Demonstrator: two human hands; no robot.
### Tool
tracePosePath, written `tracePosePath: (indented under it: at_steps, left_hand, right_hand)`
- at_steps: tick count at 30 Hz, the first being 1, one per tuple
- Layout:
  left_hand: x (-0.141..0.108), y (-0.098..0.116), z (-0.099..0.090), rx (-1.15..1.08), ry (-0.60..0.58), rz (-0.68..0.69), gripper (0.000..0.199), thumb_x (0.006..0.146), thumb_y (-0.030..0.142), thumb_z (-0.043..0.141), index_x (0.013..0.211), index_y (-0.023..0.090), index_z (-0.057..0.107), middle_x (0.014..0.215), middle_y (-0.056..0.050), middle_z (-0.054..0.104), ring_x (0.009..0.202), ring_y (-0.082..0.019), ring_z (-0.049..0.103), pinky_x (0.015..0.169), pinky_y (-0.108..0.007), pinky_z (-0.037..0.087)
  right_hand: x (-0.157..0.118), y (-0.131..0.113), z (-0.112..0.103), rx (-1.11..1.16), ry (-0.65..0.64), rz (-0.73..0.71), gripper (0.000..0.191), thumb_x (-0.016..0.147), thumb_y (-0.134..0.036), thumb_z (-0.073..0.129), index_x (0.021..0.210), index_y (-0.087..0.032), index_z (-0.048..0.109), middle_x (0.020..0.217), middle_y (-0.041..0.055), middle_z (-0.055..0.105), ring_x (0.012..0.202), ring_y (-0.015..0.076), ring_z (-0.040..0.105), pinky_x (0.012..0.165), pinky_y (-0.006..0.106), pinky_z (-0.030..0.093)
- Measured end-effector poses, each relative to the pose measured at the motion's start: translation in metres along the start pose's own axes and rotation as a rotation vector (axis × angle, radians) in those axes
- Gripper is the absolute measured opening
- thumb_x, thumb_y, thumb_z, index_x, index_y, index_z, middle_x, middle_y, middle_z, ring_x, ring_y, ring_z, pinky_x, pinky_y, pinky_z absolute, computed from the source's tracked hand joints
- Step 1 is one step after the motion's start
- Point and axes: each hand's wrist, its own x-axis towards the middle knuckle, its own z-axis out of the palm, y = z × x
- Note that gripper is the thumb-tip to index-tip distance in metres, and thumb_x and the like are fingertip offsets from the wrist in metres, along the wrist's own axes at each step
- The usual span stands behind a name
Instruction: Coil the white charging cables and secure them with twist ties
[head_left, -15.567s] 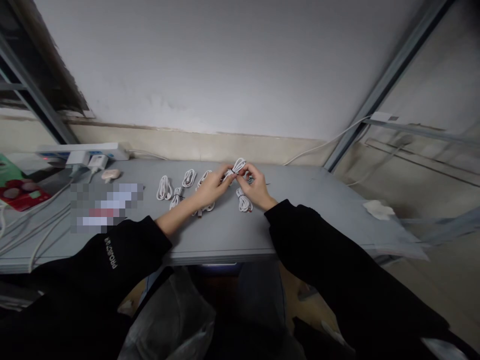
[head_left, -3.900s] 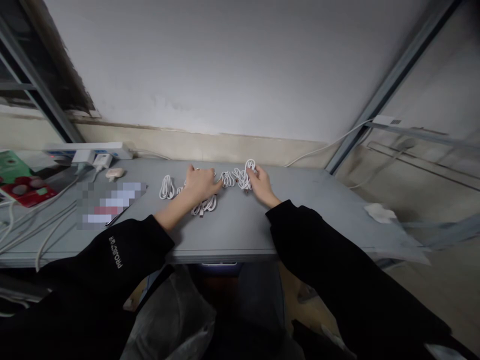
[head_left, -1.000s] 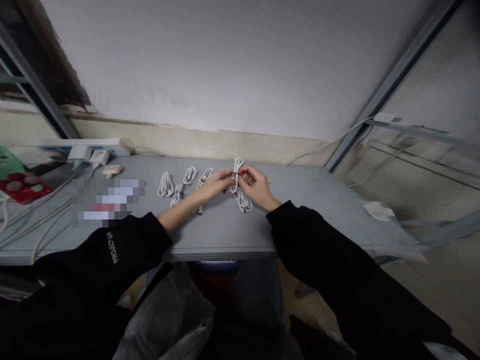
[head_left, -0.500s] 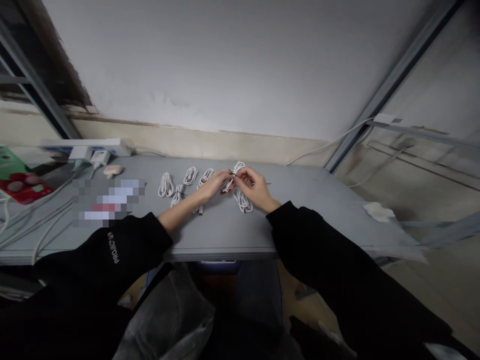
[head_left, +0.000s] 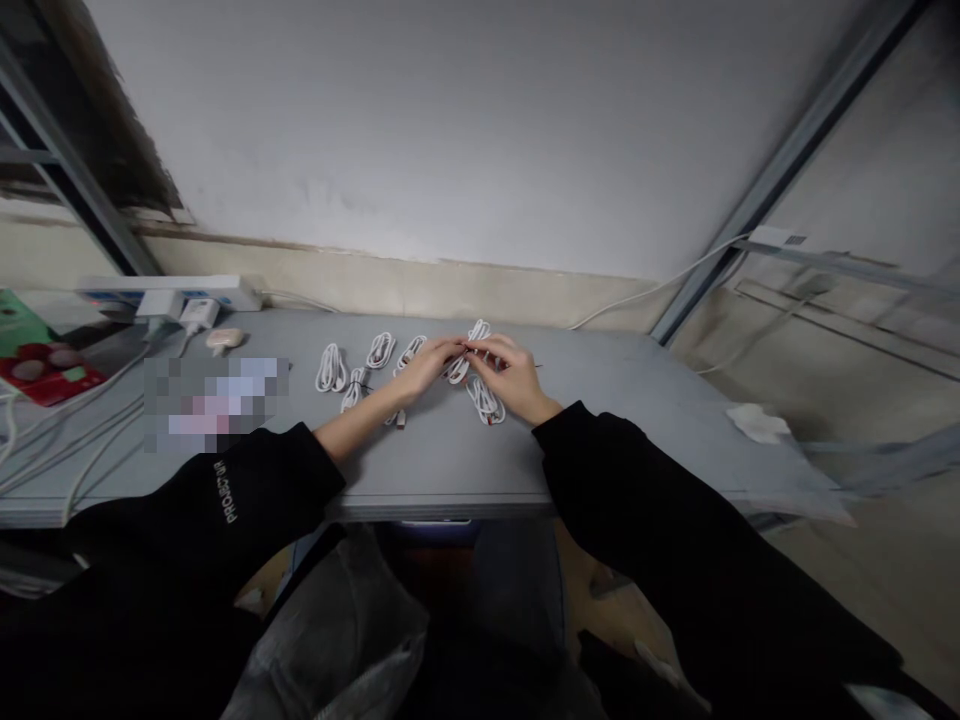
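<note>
White coiled cables (head_left: 380, 350) beside the left hand (head_left: 426, 366), power strip (head_left: 240, 292) beyond

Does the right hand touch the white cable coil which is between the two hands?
Touching: the head view shows the right hand with its fingers closed on the white cable coil.

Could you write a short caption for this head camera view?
Left hand and right hand hold a coiled white cable over a grey table.
</note>
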Motion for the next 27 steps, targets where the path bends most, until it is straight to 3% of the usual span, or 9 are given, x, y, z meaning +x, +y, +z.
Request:
tracePosePath:
  at_steps: [7, 14, 19, 23, 27]
  left_hand:
    - [-0.0005, 0.0021, 0.0022, -0.063, 0.047, -0.118, 0.016, 0.083, 0.016, 0.053, 0.091, 0.014, 0.066, 0.071, 0.000, 0.061, 0.064, -0.012, 0.053, 0.065, -0.024, 0.041]
    - [-0.0004, 0.0008, 0.0014, -0.103, 0.009, -0.121, 0.019, 0.087, 0.020, 0.055, 0.102, 0.013, 0.066, 0.076, -0.002, 0.066, 0.067, -0.012, 0.058, 0.073, -0.026, 0.045]
    - [-0.0006, -0.0019, 0.0022, -0.150, -0.034, -0.077, 0.023, 0.089, 0.021, 0.056, 0.109, 0.014, 0.065, 0.093, -0.007, 0.071, 0.082, -0.013, 0.063, 0.085, -0.030, 0.047]
    - [-0.0011, -0.0019, 0.0014, -0.160, -0.070, -0.082, 0.032, 0.085, 0.018, 0.061, 0.116, 0.014, 0.063, 0.104, -0.009, 0.071, 0.091, -0.015, 0.065, 0.092, -0.033, 0.046]
    - [-0.0024, 0.0004, 0.0019, -0.164, -0.071, -0.076, 0.031, 0.079, 0.011, 0.063, 0.110, 0.012, 0.062, 0.109, -0.010, 0.069, 0.090, -0.013, 0.065, 0.095, -0.033, 0.045]
  right_hand:
    - [-0.0015, 0.0012, 0.0023, -0.006, 0.090, 0.016, 0.015, 0.089, -0.036, 0.061, 0.093, -0.026, 0.072, 0.089, 0.0032, 0.066, 0.066, 0.0144, 0.055, 0.065, 0.033, 0.049]
    - [-0.0007, -0.0025, 0.0017, -0.031, 0.150, 0.043, 0.015, 0.089, -0.037, 0.060, 0.087, -0.024, 0.069, 0.085, 0.0031, 0.065, 0.068, 0.0152, 0.054, 0.068, 0.033, 0.048]
    - [-0.0006, -0.0060, 0.0005, -0.050, 0.209, 0.046, 0.015, 0.090, -0.034, 0.059, 0.083, -0.023, 0.066, 0.083, 0.0028, 0.065, 0.069, 0.0157, 0.054, 0.070, 0.033, 0.047]
    - [-0.0009, -0.0048, 0.0004, -0.102, 0.220, 0.071, 0.016, 0.089, -0.035, 0.059, 0.081, -0.023, 0.064, 0.080, 0.0022, 0.064, 0.068, 0.0157, 0.053, 0.068, 0.032, 0.045]
    - [-0.0015, -0.0012, 0.0006, -0.123, 0.188, 0.070, 0.017, 0.090, -0.037, 0.058, 0.083, -0.023, 0.065, 0.082, 0.0027, 0.065, 0.071, 0.0165, 0.055, 0.070, 0.033, 0.045]
